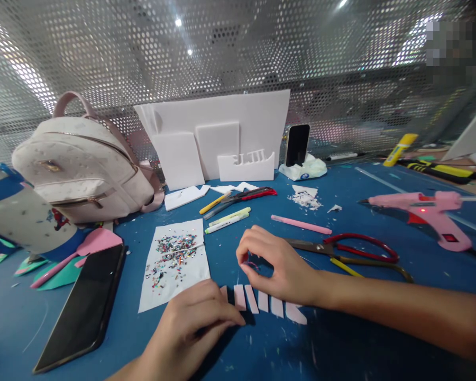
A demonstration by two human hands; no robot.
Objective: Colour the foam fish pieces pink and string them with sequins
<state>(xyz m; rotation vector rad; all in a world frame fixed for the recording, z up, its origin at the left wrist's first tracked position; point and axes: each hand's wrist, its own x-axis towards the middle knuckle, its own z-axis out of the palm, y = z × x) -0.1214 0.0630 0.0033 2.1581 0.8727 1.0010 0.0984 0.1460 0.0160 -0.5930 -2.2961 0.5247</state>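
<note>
My right hand point(275, 262) reaches in from the right, its fingers curled in a pinch on a small dark pink piece just above a row of several short white strips point(264, 304) lying on the blue table. My left hand point(196, 320) rests with closed fingers pressed on the left end of that row. A white sheet strewn with coloured glitter point(174, 264) lies just left of both hands.
A black phone point(83, 307) lies at the front left beside a pink backpack point(83, 169). Red-handled scissors point(349, 251), a pink stick point(301, 225), pens point(228, 219) and a pink glue gun point(424, 209) lie to the right and behind. White foam boards point(222, 135) lean on the mesh wall.
</note>
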